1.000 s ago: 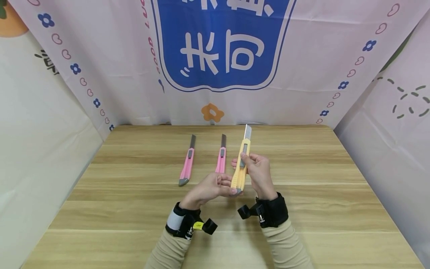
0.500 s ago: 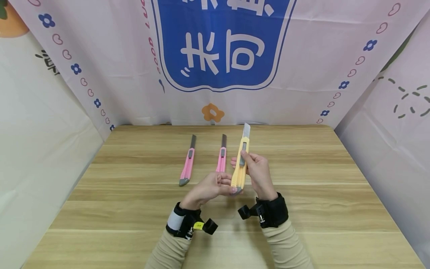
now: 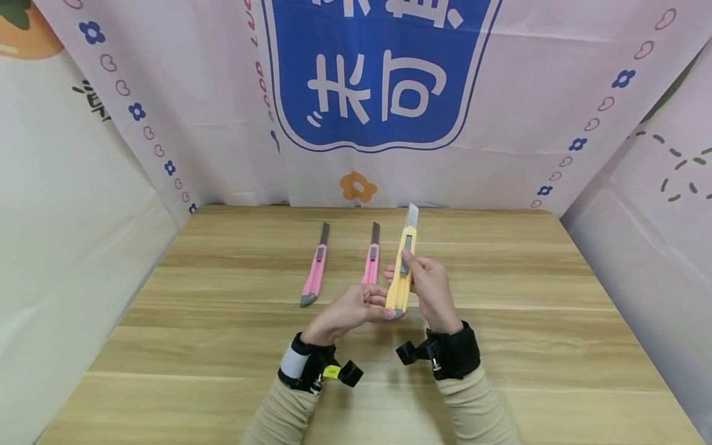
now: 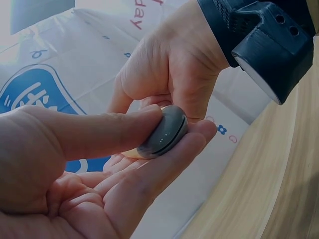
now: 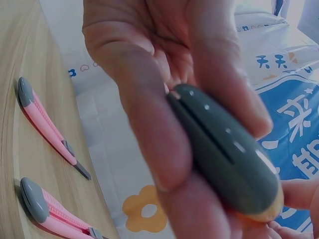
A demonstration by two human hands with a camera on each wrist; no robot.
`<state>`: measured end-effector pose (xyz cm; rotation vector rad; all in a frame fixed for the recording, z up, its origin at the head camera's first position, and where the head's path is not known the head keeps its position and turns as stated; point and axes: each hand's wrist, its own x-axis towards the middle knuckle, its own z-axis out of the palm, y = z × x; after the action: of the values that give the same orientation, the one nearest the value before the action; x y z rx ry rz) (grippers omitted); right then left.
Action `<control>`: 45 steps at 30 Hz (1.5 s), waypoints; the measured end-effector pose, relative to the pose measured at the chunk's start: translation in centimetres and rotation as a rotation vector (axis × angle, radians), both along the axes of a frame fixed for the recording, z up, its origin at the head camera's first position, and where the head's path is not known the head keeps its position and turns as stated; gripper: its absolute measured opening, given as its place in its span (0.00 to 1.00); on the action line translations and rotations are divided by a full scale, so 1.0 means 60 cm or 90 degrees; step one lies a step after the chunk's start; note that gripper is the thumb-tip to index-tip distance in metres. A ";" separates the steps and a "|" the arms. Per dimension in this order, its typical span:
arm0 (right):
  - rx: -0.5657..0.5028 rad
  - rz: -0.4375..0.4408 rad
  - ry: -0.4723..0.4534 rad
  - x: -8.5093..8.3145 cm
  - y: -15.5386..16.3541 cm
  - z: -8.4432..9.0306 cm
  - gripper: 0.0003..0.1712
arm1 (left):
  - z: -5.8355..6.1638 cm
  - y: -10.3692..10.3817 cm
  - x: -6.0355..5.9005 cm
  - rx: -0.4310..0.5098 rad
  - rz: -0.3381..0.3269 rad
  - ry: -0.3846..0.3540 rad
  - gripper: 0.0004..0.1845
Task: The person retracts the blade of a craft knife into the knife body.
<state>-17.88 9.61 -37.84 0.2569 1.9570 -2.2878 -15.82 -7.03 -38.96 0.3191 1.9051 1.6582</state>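
Observation:
Both hands hold a yellow utility knife (image 3: 402, 275) upright-tilted above the table, its blade (image 3: 411, 215) extended and pointing away from me. My left hand (image 3: 385, 311) pinches the grey end cap (image 3: 396, 314) between thumb and fingers; the left wrist view shows the grey end cap (image 4: 167, 132) close up, as does the right wrist view (image 5: 224, 157). My right hand (image 3: 410, 262) grips the yellow body, thumb on the grey slider (image 3: 406, 247). Two pink utility knives lie on the table: one (image 3: 315, 272) to the left, one (image 3: 371, 259) just behind my left hand.
The wooden table (image 3: 528, 321) is fenced by printed cloth walls at the back (image 3: 361, 93) and on both sides. The pink knives (image 5: 47, 124) (image 5: 52, 214) have their dark blades out. Each wrist carries a black camera strap (image 3: 453, 353).
The head view has shifted slightly. Both hands and the yellow knife keep nearly the same pose; the pink knives have not moved.

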 end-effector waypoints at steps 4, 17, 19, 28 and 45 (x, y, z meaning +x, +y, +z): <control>-0.005 -0.004 0.010 0.000 0.000 -0.001 0.24 | -0.003 0.002 -0.002 0.009 -0.005 -0.003 0.19; -0.011 -0.010 0.029 0.001 -0.005 -0.012 0.21 | -0.006 0.000 0.003 0.019 -0.016 -0.015 0.20; -0.011 -0.011 0.031 0.001 -0.005 -0.012 0.20 | -0.006 0.000 0.003 0.016 -0.018 -0.011 0.20; -0.013 -0.014 0.038 0.003 -0.006 -0.010 0.20 | -0.005 -0.002 0.001 0.008 -0.029 0.014 0.18; 0.007 -0.012 0.033 0.006 -0.005 -0.007 0.20 | -0.007 0.000 0.001 0.005 -0.027 0.005 0.18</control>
<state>-17.51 9.32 -38.28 0.2210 2.0014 -2.3181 -15.78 -7.03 -39.37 0.3673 1.8861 1.6391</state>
